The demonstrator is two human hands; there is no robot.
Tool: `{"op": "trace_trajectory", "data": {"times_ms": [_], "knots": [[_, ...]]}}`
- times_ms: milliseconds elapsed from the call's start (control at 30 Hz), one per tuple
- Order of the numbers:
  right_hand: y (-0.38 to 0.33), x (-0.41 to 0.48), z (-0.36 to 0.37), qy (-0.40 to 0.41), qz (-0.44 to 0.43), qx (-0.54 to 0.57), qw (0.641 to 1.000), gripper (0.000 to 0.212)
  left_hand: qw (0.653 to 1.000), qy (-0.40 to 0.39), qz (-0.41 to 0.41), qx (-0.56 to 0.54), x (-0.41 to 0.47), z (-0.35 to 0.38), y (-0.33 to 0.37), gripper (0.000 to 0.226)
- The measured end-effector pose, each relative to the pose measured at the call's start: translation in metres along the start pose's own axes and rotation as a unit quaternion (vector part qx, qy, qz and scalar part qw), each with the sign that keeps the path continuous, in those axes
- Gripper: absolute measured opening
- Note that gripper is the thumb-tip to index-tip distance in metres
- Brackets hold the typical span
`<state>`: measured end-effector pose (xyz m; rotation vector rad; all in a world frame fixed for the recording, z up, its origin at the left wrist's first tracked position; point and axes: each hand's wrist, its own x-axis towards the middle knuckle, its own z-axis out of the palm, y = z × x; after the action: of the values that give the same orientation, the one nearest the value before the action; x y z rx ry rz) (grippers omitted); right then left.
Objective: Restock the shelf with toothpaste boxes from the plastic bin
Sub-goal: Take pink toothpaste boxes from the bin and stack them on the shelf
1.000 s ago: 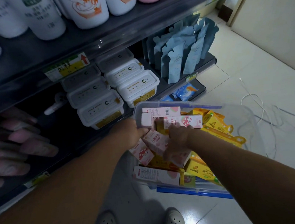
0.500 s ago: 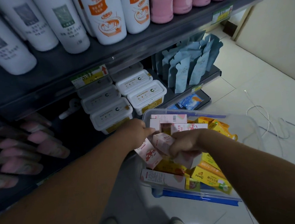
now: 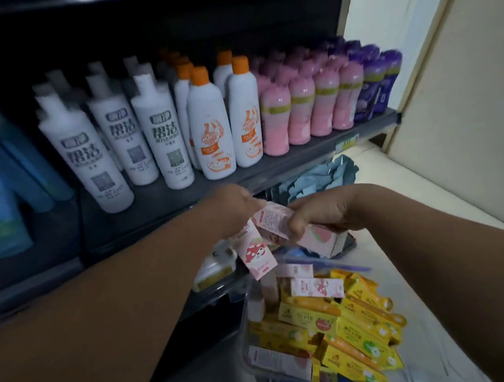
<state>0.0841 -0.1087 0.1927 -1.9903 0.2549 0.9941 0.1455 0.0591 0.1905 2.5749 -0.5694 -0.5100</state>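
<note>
A pink cardboard toothpaste box with a mushroom print (image 3: 256, 253) is pinched at its upper end by the fingers of the left hand (image 3: 236, 202) and hangs tilted. Just right of it, more pink toothpaste boxes (image 3: 273, 221) are grasped by the curled fingers of the right hand (image 3: 322, 212). Both are held above the clear plastic bin (image 3: 247, 337), where yellow toothpaste boxes (image 3: 356, 318) and pink ones are piled. Beyond, on the dark shelf (image 3: 287, 160), white bottles (image 3: 88, 150) and pink bottles (image 3: 301, 110) are lined up.
</note>
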Motion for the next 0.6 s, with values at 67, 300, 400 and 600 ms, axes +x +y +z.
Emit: {"op": "trace_trajectory", "data": {"times_ms": [67,300,400,600], "knots": [[-0.026,-0.026,-0.007,0.024,-0.038,-0.002,0.999,0.035,0.999,0.037,0.008,0.008,-0.014,-0.033,0.012,0.039],[-0.124,-0.101,-0.025,0.069,-0.148,-0.050,0.985,0.059,0.985,0.168,0.006,-0.026,-0.071,-0.151,0.041,0.040],[-0.171,-0.125,-0.029,0.091,-0.192,-0.089,0.973,0.072,0.976,0.211,0.006,-0.048,-0.098,-0.199,0.045,0.042],[-0.269,-0.162,-0.017,0.097,-0.288,-0.147,0.941,0.072,0.950,0.298,-0.006,-0.096,-0.156,-0.285,0.034,0.043]]}}
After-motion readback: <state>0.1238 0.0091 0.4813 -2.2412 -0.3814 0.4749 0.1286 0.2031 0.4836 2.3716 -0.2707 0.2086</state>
